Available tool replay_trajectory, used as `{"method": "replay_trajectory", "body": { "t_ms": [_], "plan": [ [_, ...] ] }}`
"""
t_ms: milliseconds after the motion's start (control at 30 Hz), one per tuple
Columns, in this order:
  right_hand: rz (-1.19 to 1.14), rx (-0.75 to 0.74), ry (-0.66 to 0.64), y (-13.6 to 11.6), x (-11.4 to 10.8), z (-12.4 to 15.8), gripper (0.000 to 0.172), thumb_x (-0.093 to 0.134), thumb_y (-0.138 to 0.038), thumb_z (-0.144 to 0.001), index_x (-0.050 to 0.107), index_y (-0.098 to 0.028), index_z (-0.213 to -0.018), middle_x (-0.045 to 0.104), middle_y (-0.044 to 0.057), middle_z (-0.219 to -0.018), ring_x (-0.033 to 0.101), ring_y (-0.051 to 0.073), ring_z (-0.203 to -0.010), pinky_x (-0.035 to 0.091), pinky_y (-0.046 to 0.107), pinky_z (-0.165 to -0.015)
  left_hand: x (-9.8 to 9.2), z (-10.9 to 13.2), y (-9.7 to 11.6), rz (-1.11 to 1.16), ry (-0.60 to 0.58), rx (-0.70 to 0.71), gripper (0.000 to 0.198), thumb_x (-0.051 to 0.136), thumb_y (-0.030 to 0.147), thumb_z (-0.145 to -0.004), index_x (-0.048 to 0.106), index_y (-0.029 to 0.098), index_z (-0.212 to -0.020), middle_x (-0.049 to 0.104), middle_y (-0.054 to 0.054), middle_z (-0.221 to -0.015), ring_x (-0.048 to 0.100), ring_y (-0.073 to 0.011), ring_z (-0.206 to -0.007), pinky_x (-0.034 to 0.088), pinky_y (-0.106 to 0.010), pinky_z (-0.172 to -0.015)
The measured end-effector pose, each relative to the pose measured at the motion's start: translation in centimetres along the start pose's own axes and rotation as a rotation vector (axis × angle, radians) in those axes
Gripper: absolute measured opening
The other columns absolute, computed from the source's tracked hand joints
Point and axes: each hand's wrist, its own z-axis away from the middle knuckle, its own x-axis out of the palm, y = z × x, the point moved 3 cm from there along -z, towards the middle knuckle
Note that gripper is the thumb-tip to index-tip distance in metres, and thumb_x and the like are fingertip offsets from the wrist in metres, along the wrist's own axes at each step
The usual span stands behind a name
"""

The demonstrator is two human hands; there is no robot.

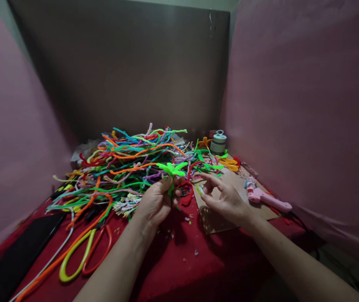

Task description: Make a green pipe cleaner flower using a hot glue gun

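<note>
In the head view, my left hand (158,199) is closed around the stem of a bright green pipe-cleaner flower (172,169). The flower stands upright, its fuzzy petals spread out above my thumb. To the right, my right hand (225,197) is raised over a brown board (218,222) with its fingers curled. A small, yellowish, see-through piece (200,189) shows at its fingertips; its kind is unclear. Behind both hands lies a large heap of many-coloured pipe cleaners (129,147).
Scissors with yellow and red handles (97,251) lie at the left, near a flat black object (25,251). On the board rests a pink glue gun (269,199). A mint-coloured container (218,142) stands behind. Small scraps dot the red cloth (179,260); walls enclose three sides.
</note>
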Motion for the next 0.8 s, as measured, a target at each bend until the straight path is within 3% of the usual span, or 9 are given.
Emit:
{"method": "replay_trajectory", "body": {
  "t_ms": [300,467,667,800],
  "plan": [
    [0.059,-0.07,0.029,-1.2,0.7,-0.4,0.053,0.053,-0.014,-0.071,0.048,-0.014,-0.123,0.059,0.005,-0.08,0.053,0.015,-0.07,0.045,0.031,-0.067,0.7,0.3,-0.7,-0.083,-0.147,0.014,0.015,0.057,0.02,-0.079,0.063,0.01,-0.089,0.068,-0.01,-0.088,0.059,-0.0118,-0.052,0.044,-0.019,-0.035],
    [0.161,-0.086,0.028,-1.7,1.1,-0.5,0.056,0.052,-0.014,-0.07,0.047,-0.012,-0.126,0.061,0.006,-0.082,0.053,0.016,-0.071,0.044,0.032,-0.068,0.7,0.1,-0.7,-0.064,-0.135,0.019,0.017,0.063,0.021,-0.075,0.063,0.009,-0.087,0.069,-0.011,-0.082,0.065,-0.0174,-0.059,0.045,-0.019,-0.037],
    [0.169,-0.119,0.037,-1.6,1.0,-0.4,0.054,0.051,-0.014,-0.071,0.048,-0.014,-0.125,0.061,0.006,-0.082,0.052,0.016,-0.071,0.043,0.032,-0.068,1.3,0.5,-0.7,-0.031,-0.097,0.023,0.014,0.068,0.021,-0.071,0.064,0.009,-0.077,0.068,-0.008,-0.071,0.066,-0.0176,-0.062,0.053,-0.025,-0.053],
    [0.105,-0.092,0.009,-1.2,0.9,-0.5,0.043,0.052,-0.014,-0.071,0.058,-0.018,-0.114,0.06,0.003,-0.078,0.053,0.016,-0.072,0.043,0.03,-0.068,1.6,0.8,-0.7,-0.033,-0.11,0.046,0.017,0.071,0.023,-0.068,0.064,0.008,-0.074,0.068,-0.008,-0.07,0.066,-0.0181,-0.063,0.055,-0.028,-0.06]
  ]
}}
